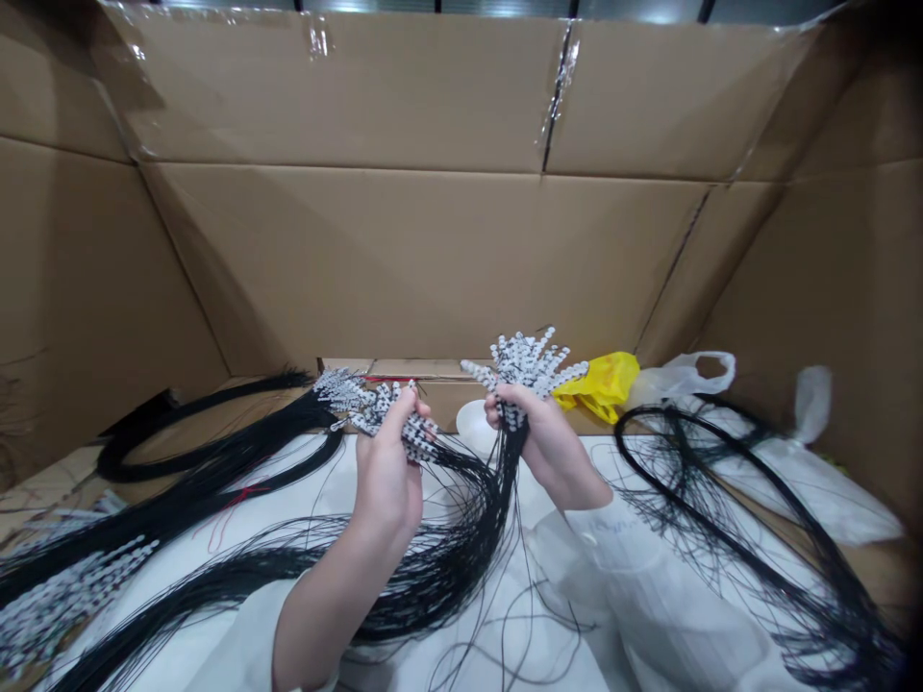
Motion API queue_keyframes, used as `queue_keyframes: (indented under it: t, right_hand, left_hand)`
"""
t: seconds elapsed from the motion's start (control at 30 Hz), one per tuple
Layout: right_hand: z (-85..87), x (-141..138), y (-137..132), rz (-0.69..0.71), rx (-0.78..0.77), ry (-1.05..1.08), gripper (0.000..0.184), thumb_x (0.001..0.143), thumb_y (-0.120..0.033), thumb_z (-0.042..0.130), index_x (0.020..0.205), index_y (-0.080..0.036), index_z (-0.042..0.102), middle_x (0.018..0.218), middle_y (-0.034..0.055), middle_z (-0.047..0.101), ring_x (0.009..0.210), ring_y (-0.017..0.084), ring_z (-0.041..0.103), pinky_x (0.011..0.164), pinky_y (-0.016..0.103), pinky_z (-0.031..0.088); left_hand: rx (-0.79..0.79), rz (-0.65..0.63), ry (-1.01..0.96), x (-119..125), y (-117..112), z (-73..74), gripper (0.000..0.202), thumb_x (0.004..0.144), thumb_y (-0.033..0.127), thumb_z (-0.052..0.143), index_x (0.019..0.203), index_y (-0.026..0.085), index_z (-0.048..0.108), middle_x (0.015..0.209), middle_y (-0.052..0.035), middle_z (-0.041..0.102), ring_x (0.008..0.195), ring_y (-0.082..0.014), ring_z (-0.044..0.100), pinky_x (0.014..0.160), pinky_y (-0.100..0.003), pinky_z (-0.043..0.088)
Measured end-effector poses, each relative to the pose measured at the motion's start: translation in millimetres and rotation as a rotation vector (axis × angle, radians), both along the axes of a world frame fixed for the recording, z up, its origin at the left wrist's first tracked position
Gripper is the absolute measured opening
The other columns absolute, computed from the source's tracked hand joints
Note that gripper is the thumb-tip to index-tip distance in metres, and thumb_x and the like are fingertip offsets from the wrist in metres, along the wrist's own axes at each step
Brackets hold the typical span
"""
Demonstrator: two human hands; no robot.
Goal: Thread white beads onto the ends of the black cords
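Note:
My left hand [393, 457] is closed around a bunch of black cords whose ends carry rows of small white, bead-like pieces [386, 408]. Upright in my right hand [544, 437] is another bunch of these cords, its white beaded ends [530, 363] fanning out above my fingers. From both hands the thin black cords [461, 567] hang down and curve away to the lower left. The two bunches are apart at the top, and their cords run together below. I cannot make out exactly what the white pieces are.
More black cord bundles [216, 471] lie at left, one tied with red thread [245, 495]. Looped black cords [728, 481] lie at right beside clear plastic bags [814, 481]. A yellow bag [602, 384] and white bowl [476, 423] stand behind. Cardboard walls [404, 250] surround the white table surface [534, 625].

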State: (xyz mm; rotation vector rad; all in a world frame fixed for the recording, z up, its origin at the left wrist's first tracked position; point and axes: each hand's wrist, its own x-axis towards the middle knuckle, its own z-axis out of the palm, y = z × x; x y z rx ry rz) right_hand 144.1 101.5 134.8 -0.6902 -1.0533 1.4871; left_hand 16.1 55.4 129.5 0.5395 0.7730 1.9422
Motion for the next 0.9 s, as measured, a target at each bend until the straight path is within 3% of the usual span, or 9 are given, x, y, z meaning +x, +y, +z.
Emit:
queue_keyframes:
  t: [0.37, 0.63, 0.77, 0.9]
  right_hand:
    - [5.3, -1.6, -4.4, 0.125, 0.019, -0.084, 0.017, 0.070, -0.025, 0.063, 0.075, -0.013, 0.052, 0.066, 0.0002, 0.056, 0.056, 0.008, 0.051, 0.056, 0.022, 0.039]
    - [3.7, -0.5, -7.2, 0.215, 0.109, -0.155, 0.018, 0.071, -0.027, 0.065, 0.078, -0.014, 0.054, 0.067, 0.0010, 0.057, 0.060, 0.010, 0.051, 0.055, 0.024, 0.040]
    - [-0.5, -3.6, -6.6, 0.205, 0.131, -0.141, 0.018, 0.072, -0.027, 0.066, 0.078, -0.014, 0.055, 0.070, 0.0010, 0.058, 0.062, 0.009, 0.052, 0.056, 0.023, 0.040]
    - [-2.9, -6.4, -6.6, 0.160, 0.135, -0.133, 0.019, 0.071, -0.027, 0.067, 0.079, -0.015, 0.057, 0.071, 0.0008, 0.059, 0.062, 0.009, 0.052, 0.059, 0.024, 0.041]
  left_hand:
    - [0.091, -0.033, 0.079, 4.1, 0.0, -0.4, 0.017, 0.068, 0.023, 0.070, 0.080, 0.015, 0.063, 0.067, 0.0023, 0.053, 0.060, -0.0073, 0.047, 0.058, -0.020, 0.039]
    - [0.078, -0.064, -0.073, 0.0, 0.6, 2.8, 0.021, 0.071, 0.027, 0.067, 0.088, 0.015, 0.064, 0.075, 0.0017, 0.055, 0.053, -0.0028, 0.041, 0.046, -0.015, 0.034]
    - [0.072, -0.144, -0.066, 1.6, 1.5, -0.1, 0.024, 0.070, 0.028, 0.069, 0.088, 0.014, 0.063, 0.066, 0.0027, 0.051, 0.056, -0.0045, 0.046, 0.052, -0.016, 0.039]
    - [0.108, -0.150, 0.044, 5.8, -0.2, -3.2, 0.015, 0.071, 0.026, 0.068, 0.074, 0.015, 0.059, 0.065, 0.0025, 0.054, 0.062, -0.0083, 0.051, 0.062, -0.021, 0.044]
